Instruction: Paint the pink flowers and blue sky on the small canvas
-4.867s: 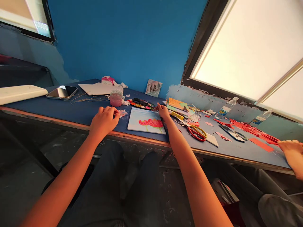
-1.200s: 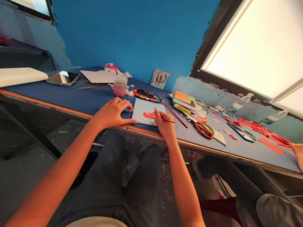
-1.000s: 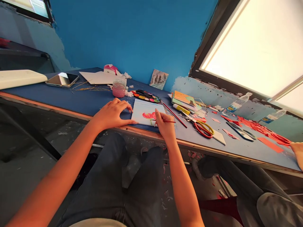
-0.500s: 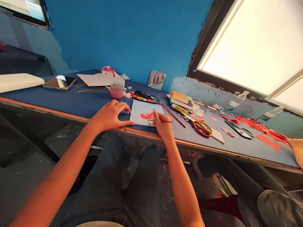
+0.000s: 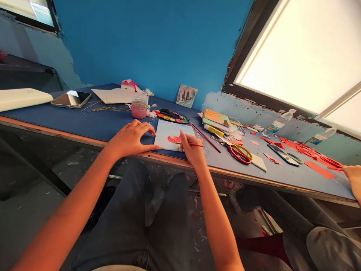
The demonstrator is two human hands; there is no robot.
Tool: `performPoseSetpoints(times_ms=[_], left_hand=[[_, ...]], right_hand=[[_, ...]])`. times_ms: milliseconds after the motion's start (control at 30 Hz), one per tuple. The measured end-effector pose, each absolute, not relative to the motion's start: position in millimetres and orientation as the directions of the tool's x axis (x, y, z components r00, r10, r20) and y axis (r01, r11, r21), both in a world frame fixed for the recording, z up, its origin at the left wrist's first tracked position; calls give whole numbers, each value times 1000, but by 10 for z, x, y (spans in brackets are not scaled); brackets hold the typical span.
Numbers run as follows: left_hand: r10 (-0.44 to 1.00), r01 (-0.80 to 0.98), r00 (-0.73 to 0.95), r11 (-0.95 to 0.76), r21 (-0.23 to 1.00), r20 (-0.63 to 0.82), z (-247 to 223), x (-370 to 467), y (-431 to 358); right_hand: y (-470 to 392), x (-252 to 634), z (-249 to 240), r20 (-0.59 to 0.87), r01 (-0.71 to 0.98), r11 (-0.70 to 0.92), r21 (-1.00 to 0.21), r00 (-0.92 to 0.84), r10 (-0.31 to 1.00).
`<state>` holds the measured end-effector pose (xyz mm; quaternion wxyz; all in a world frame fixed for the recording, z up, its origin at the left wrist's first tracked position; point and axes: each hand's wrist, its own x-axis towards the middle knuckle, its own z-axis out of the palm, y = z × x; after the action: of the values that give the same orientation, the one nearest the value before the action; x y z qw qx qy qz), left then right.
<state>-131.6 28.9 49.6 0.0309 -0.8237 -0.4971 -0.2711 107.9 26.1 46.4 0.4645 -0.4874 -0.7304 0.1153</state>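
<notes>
At the far left of the tabletop (image 5: 93,124) lies a long white object (image 5: 22,98), with a phone (image 5: 71,99), screen up, just beside it. Thin dry stalks (image 5: 108,108) reach from the phone toward a jar (image 5: 139,109) of pinkish water; behind them lie a flat white sheet (image 5: 113,95) and a pink-and-white tissue pack (image 5: 129,85). In front of the jar, the left hand (image 5: 132,138) is spread, thumb and fingers well apart, at the left edge of a small canvas (image 5: 164,130); whether it presses down I cannot tell. The canvas lies flat near the front edge, pale blue with a red flower (image 5: 174,139), and a round paint palette (image 5: 173,116) sits just behind it. The right hand (image 5: 194,153), over the canvas's right part, pinches a thin red paintbrush (image 5: 197,145), its tip near the flower's lower edge. A longer red brush (image 5: 208,139) lies to the right, then a stack of cards (image 5: 218,118), a yellow tube (image 5: 213,130) and scissors (image 5: 239,153) with red and yellow handles. Farther right come two plastic bottles (image 5: 278,124), red paper scraps (image 5: 306,151) and another person's hand (image 5: 354,178), partly out of view.
</notes>
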Motion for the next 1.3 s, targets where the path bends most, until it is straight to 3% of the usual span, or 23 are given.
performPoseSetpoints(times_ms=[1300], left_hand=[[806, 834, 364, -506, 222, 467, 494, -1322, 293]], right_hand=[[280, 1101, 445, 576, 588, 483, -649, -35, 817]])
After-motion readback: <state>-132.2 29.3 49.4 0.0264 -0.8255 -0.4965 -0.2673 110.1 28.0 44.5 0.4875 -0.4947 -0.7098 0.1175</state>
